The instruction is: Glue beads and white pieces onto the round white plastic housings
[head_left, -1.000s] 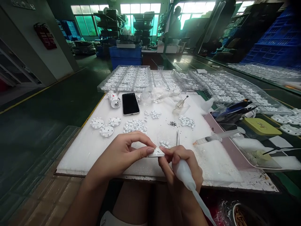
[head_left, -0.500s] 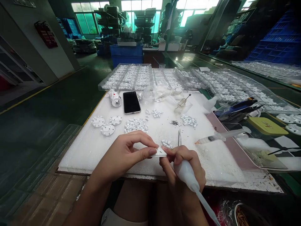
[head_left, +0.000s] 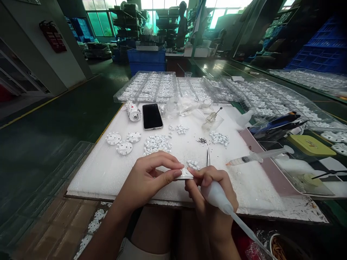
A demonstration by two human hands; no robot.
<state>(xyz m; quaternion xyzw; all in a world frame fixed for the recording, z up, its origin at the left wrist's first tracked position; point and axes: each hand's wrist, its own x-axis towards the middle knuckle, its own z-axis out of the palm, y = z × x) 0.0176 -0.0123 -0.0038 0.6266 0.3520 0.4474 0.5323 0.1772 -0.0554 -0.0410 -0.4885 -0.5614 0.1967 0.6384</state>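
Note:
Between both hands sits a small flat white disc-like part (head_left: pixel 186 174), its edge toward me. My left hand (head_left: pixel 154 175) pinches its left side between thumb and fingers. The right side is gripped by the thumb and fingers of my right hand (head_left: pixel 211 187), which also holds a translucent squeeze bottle (head_left: pixel 218 198) with a long nozzle pointing down to the right. Metal tweezers (head_left: pixel 208 158) stick out forward from that same hand. Just beyond the part lies a small pile of white pieces (head_left: pixel 193 165). Farther left, three round white discs (head_left: pixel 125 147) rest on the foam mat (head_left: pixel 94 175).
A phone (head_left: pixel 152 116) and a white cylindrical model (head_left: pixel 133 111) lie toward the back left. Small metal bits (head_left: pixel 202 140) and a syringe (head_left: pixel 244 159) are to the right, beside a pink-edged tray (head_left: pixel 267 162). Parts trays (head_left: pixel 148 86) line the back. A person (head_left: pixel 182 25) stands far behind.
My hands keep their hold on the white part, which has tilted slightly. The view has shifted a little, and a person has appeared by the far shelves.

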